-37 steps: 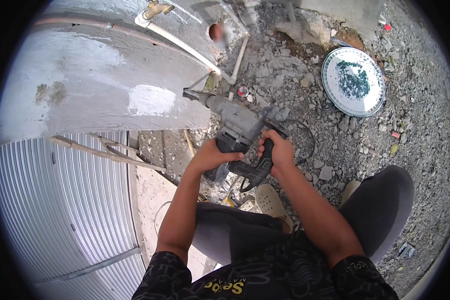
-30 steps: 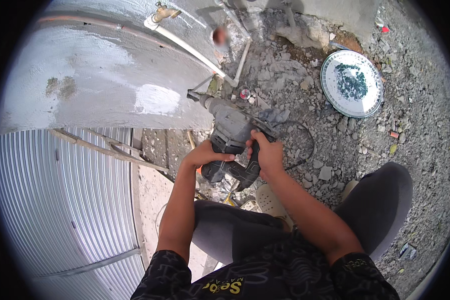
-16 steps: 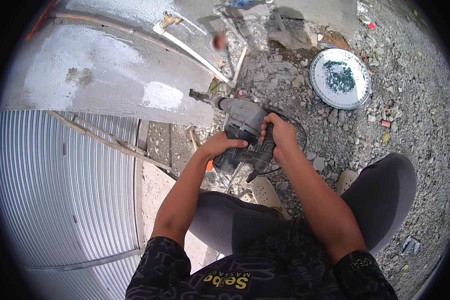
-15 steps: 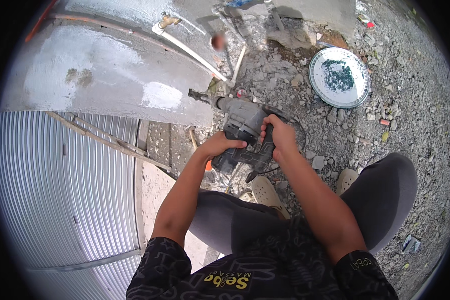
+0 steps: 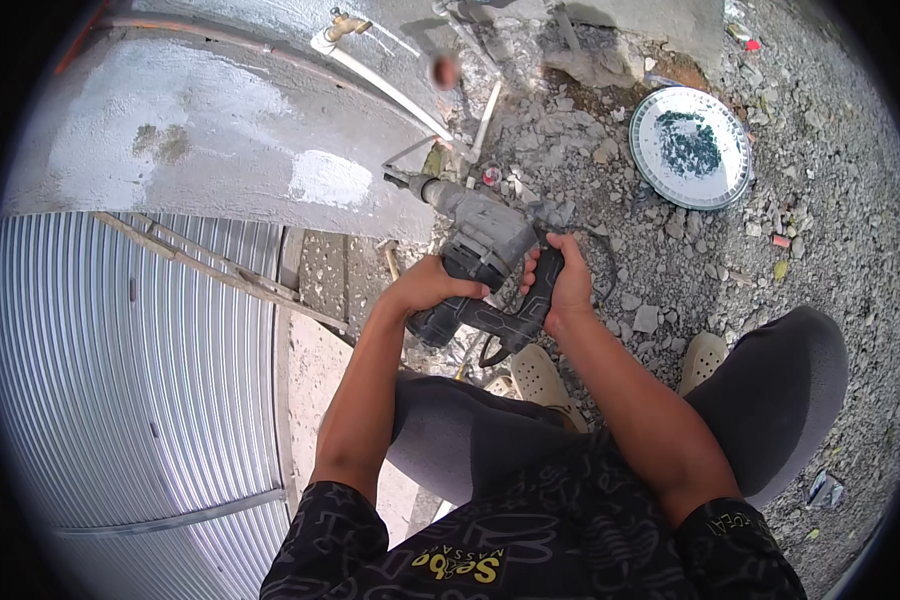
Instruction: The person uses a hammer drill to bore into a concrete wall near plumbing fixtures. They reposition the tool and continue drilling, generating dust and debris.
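A dusty grey-and-black rotary hammer (image 5: 492, 236) is held in both my hands, tilted so that its chuck end points up and left, close to the edge of the grey plastered wall (image 5: 230, 120). My left hand (image 5: 428, 286) is closed around its lower body, the thumb lying across the housing. My right hand (image 5: 568, 288) wraps the rear handle, its fingers curled round the grip near where the trigger would be; the trigger itself is hidden. Part of a dark cord loops below the handle. Whether the tip touches the wall cannot be made out.
White pipes with a brass tap (image 5: 346, 24) run along the wall. A round white lid (image 5: 646, 150) with dark green stains rests on broken rubble at the right. Corrugated metal sheeting (image 5: 150, 340) stands at the left, wooden strips along its edge. My beige clogs (image 5: 542, 378) are below the tool.
The view has shifted a little, so the surroundings sit slightly more to the right and higher. The rotary hammer's handle and my right hand have come slightly nearer to me. Both grips are unchanged.
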A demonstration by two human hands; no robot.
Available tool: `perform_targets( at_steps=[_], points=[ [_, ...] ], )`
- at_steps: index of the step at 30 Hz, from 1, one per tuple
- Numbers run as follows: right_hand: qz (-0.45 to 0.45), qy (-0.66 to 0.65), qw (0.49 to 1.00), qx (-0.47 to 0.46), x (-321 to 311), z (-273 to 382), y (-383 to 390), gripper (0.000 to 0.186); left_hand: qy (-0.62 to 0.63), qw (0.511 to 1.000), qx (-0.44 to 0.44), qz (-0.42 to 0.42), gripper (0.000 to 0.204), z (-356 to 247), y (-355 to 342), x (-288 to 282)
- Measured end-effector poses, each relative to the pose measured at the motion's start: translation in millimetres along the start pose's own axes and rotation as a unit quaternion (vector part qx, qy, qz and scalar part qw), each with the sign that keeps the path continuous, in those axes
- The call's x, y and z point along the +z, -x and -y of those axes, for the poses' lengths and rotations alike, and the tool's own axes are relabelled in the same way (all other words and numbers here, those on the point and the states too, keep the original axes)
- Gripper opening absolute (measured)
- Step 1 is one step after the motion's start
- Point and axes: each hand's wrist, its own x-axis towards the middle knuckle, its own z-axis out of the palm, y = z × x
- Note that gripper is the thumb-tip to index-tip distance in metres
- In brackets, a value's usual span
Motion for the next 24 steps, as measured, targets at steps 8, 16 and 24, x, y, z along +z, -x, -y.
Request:
perform_targets(
  at_steps=[8, 16, 24],
  points=[
    [-0.024, 0.049, 0.998, -0.006, -3, -2, 0, 0.019, 0.032, 0.999, -0.005, 0.008, 0.062, 4, 2, 3],
    [-0.03, 0.04, 0.999, 0.016, -5, -7, -3, 0.017, 0.007, 1.0, -0.014, 0.01, 0.063, 10, -2, 1],
    [-0.008, 0.035, 0.999, 0.021, -6, -6, -12, 0.018, 0.005, 0.999, -0.033, 0.013, 0.059, 9, -4, -1]
  ],
)
